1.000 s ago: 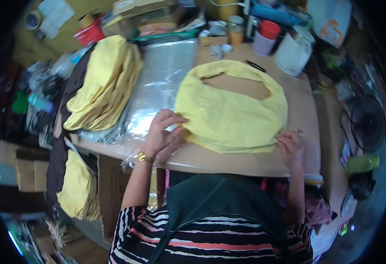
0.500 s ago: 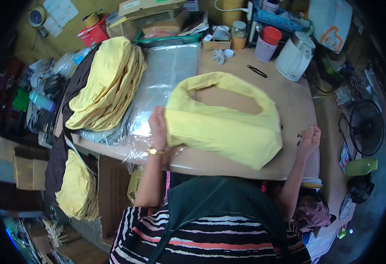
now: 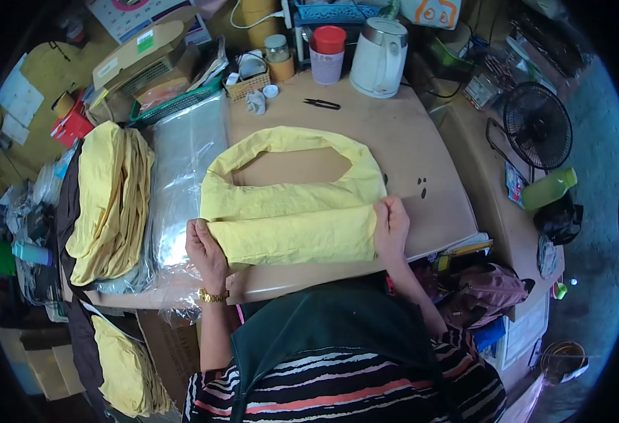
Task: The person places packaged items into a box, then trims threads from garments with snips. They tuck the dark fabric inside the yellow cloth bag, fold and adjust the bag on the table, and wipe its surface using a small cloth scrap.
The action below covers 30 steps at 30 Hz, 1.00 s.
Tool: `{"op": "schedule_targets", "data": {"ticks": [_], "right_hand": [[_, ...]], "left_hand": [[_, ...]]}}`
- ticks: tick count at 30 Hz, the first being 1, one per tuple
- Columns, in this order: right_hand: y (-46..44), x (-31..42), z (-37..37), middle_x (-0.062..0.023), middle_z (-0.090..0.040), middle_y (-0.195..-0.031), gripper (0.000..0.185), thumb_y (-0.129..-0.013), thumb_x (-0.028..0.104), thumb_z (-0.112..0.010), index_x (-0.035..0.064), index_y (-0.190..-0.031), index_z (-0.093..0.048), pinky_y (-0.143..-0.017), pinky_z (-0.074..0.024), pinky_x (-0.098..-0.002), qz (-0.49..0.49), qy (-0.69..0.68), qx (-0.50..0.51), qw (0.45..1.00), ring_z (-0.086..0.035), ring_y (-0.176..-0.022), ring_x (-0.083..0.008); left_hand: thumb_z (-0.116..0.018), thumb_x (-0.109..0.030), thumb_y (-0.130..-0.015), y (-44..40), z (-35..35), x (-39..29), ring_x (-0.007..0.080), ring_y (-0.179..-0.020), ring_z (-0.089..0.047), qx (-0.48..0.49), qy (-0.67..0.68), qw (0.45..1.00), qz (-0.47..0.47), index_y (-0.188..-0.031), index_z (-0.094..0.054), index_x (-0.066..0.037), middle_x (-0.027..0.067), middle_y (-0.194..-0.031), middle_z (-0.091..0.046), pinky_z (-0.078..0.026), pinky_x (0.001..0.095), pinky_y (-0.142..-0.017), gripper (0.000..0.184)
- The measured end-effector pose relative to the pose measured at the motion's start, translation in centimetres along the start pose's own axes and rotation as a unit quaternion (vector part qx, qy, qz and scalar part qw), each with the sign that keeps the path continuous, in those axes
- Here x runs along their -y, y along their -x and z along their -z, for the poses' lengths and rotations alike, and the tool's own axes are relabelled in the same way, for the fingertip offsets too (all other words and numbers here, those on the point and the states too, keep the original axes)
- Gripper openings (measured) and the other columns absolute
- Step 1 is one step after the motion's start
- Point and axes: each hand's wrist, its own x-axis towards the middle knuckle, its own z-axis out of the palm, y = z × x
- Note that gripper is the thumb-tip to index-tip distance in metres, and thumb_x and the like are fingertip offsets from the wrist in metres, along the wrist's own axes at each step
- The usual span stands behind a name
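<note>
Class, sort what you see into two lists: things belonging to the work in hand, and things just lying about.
Work in hand:
yellow cloth piece, between left hand and right hand
yellow cloth pile, probably
clear plastic sheets, possibly

Lying about:
white kettle
black fan
green bottle

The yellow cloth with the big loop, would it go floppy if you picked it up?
Probably floppy: the yellow cloth lies folded over, with soft creases. It looks light, as the layers seem thin. The loop would likely droop if the left hand and right hand lifted just the folded part.
</note>
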Motion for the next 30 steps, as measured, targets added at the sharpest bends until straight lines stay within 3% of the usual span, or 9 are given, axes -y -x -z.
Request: {"op": "schedule_targets", "data": {"ticks": [5,10,12,15,17,20,22,27,30], "right_hand": [[-6.4,-2.0,0.1,-0.0104,-0.06,-0.07,0.009,-0.09,0.008,-0.06,0.0018,-0.084,-0.06,-0.066,-0.0444,-0.0351,0.165,0.033,-0.05,0.985,-0.055,-0.067,-0.0224],[-8.3,-3.4,-0.1,-0.0049,-0.056,-0.066,0.021,-0.096,0.017,-0.057,0.0005,-0.083,-0.058,-0.057,-0.0408,-0.0285,0.018,-0.105,-0.002,0.994,-0.048,-0.059,-0.0118],[-8.6,-3.4,0.6,-0.0023,-0.055,-0.065,0.025,-0.098,0.02,-0.056,0.0001,-0.083,-0.057,-0.055,-0.0393,-0.026,-0.017,-0.165,0.004,0.986,-0.045,-0.058,-0.0084],[-7.5,-2.9,0.7,0.0017,-0.052,-0.066,0.025,-0.098,0.021,-0.058,0.0001,-0.084,-0.056,-0.052,-0.037,-0.0235,-0.095,-0.148,-0.019,0.984,-0.042,-0.058,-0.0055],[-7.0,-2.5,-0.2,0.0028,-0.051,-0.066,0.022,-0.097,0.019,-0.06,0.0006,-0.086,-0.056,-0.052,-0.0356,-0.0218,0.01,-0.136,-0.073,0.988,-0.042,-0.058,-0.0044],[-6.6,0.4,-0.2,0.0037,-0.051,-0.065,0.018,-0.095,0.015,-0.062,0.0015,-0.085,-0.056,-0.052,-0.0357,-0.023,0.04,-0.192,-0.104,0.975,-0.042,-0.059,-0.004],[-6.9,0.4,0.0,0.0028,-0.051,-0.066,0.02,-0.096,0.017,-0.061,0.0015,-0.085,-0.056,-0.052,-0.0362,-0.0244,0.047,-0.198,-0.103,0.974,-0.043,-0.06,-0.0046],[-7.7,-0.2,0.8,-0.0013,-0.051,-0.064,0.028,-0.099,0.025,-0.054,0.0014,-0.085,-0.056,-0.054,-0.0382,-0.0282,-0.023,-0.126,-0.015,0.992,-0.045,-0.061,-0.0075],[-7.7,-2.9,0.8,-0.0039,-0.051,-0.062,0.034,-0.101,0.03,-0.048,0.0016,-0.084,-0.056,-0.054,-0.0395,-0.0308,-0.061,-0.14,-0.068,0.986,-0.047,-0.06,-0.0106]], "left_hand": [[-0.049,-0.022,-0.102,-0.5,-0.9,-0.7,0.0096,-0.055,-0.032,0.085,-0.078,0.993,-0.037,-0.075,-0.05,0.001,0.0045,-0.055,-0.039,-0.032,0.0297,-0.048,0.036],[-0.056,-0.014,-0.097,-1.5,-2.0,-2.7,0.0244,-0.054,-0.043,0.13,-0.182,0.974,-0.029,-0.084,-0.06,0.0,0.0114,-0.062,-0.055,-0.04,0.0337,-0.054,0.019],[-0.064,-0.008,-0.087,-2.3,-2.7,-5.7,0.0315,-0.069,-0.055,0.015,-0.268,0.925,-0.268,-0.089,-0.063,-0.003,0.0136,-0.079,-0.063,-0.044,0.0391,-0.064,0.005],[-0.07,-0.007,-0.08,-0.7,-7.1,-10.0,0.0311,-0.087,-0.059,0.185,-0.054,0.947,-0.256,-0.089,-0.065,-0.004,0.0127,-0.086,-0.062,-0.046,0.0403,-0.078,0.011],[-0.073,-0.017,-0.08,0.8,-11.6,-12.9,0.0321,-0.089,-0.059,0.265,-0.027,0.912,-0.312,-0.091,-0.067,-0.005,0.0126,-0.089,-0.063,-0.046,0.0413,-0.078,0.017],[-0.075,-0.018,-0.079,1.5,-16.7,-14.3,0.0311,-0.08,-0.062,0.241,-0.019,0.904,-0.353,-0.087,-0.066,-0.002,0.0134,-0.08,-0.064,-0.049,0.0369,-0.073,0.02],[-0.074,-0.023,-0.082,1.5,-18.6,-12.8,0.0256,-0.062,-0.059,0.434,-0.027,0.886,-0.162,-0.084,-0.065,-0.001,0.0124,-0.07,-0.063,-0.047,0.0338,-0.061,0.024],[-0.065,-0.023,-0.092,2.2,-19.5,-11.9,0.0201,-0.052,-0.052,0.451,0.007,0.882,-0.136,-0.085,-0.063,-0.001,0.0127,-0.063,-0.057,-0.042,0.0316,-0.053,0.023],[-0.059,-0.02,-0.094,2.0,-20.0,-11.5,0.0348,-0.061,-0.06,0.412,0.03,0.9,-0.14,-0.088,-0.062,-0.003,0.0187,-0.069,-0.059,-0.046,0.0413,-0.056,0.018]]}}
